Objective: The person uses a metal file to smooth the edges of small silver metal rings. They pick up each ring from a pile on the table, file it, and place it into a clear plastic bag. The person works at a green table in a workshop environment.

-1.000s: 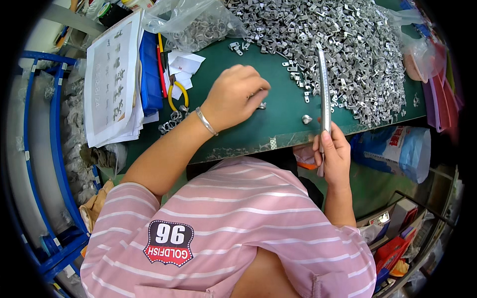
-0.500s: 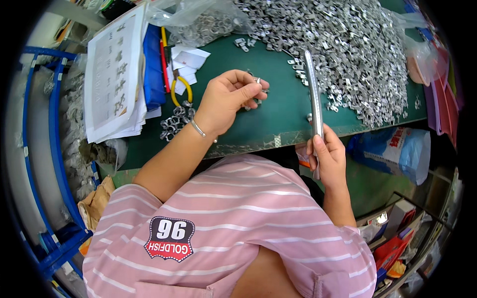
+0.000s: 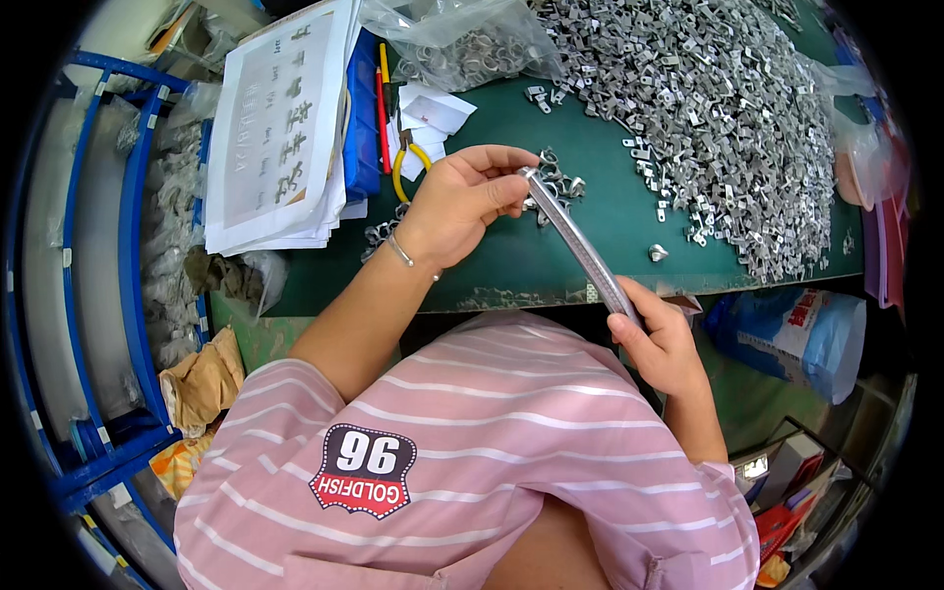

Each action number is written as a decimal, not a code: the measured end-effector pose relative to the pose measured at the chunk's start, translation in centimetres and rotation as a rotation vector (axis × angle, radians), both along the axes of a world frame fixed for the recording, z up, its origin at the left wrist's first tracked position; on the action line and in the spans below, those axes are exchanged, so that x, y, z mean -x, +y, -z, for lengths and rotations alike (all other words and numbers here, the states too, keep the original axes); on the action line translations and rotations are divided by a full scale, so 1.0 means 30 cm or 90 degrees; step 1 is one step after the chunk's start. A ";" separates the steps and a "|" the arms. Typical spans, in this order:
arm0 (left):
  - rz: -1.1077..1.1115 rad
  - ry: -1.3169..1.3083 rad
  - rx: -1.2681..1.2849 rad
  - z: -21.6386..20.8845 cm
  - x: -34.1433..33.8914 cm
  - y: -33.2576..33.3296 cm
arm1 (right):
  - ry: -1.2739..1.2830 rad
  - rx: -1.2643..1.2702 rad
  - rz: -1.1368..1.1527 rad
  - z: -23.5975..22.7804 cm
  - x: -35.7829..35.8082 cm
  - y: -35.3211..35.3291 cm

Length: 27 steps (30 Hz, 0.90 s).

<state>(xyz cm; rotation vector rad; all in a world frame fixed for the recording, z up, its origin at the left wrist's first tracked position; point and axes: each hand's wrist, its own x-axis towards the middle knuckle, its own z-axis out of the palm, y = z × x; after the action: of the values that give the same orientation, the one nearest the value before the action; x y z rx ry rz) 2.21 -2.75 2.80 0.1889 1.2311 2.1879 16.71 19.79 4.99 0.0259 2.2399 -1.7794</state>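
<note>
While the right hand [image 3: 667, 346] is closed around the near end of a long silver metal rod [image 3: 580, 244], the left hand [image 3: 457, 211] meets its far end. The rod slants between the 2 hands, above the front part of the green table [image 3: 605, 197], with its far end up and to the left. The left thumb and forefinger are drawn narrow at that tip; I cannot tell whether they pinch the rod itself or a small part on it. A silver bracelet [image 3: 400, 249] circles the left wrist.

Just beyond the left fingertips, a small group of metal rings [image 3: 560, 184] lies on the table, partly behind the rod. To the right of the rod, 1 loose metal piece [image 3: 657, 254] sits near the table's front edge. A large heap of small metal parts [image 3: 698, 108] spreads over the far right side, and a clear plastic bag [image 3: 472, 49] of similar-looking silver pieces lies to its left.

Farther left are pliers [image 3: 423, 155] with yellow handles, some white paper [image 3: 433, 113], 1 red pen [image 3: 382, 118], a blue box [image 3: 363, 128] and a stack of printed sheets [image 3: 275, 128].
</note>
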 end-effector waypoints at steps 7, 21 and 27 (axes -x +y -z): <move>0.076 0.046 0.111 -0.022 -0.041 0.004 | -0.119 0.144 -0.054 -0.018 0.038 -0.018; 0.158 0.125 0.174 -0.044 -0.037 0.002 | -0.100 0.140 -0.091 0.002 0.030 0.016; 0.094 0.091 0.108 -0.041 -0.051 0.010 | -0.074 0.133 -0.071 -0.019 0.022 0.020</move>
<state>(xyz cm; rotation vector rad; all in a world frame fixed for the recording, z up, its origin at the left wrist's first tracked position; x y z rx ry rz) 3.75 -2.45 4.04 0.3588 1.4271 1.9614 16.04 20.38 5.57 -0.0356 1.9293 -1.8899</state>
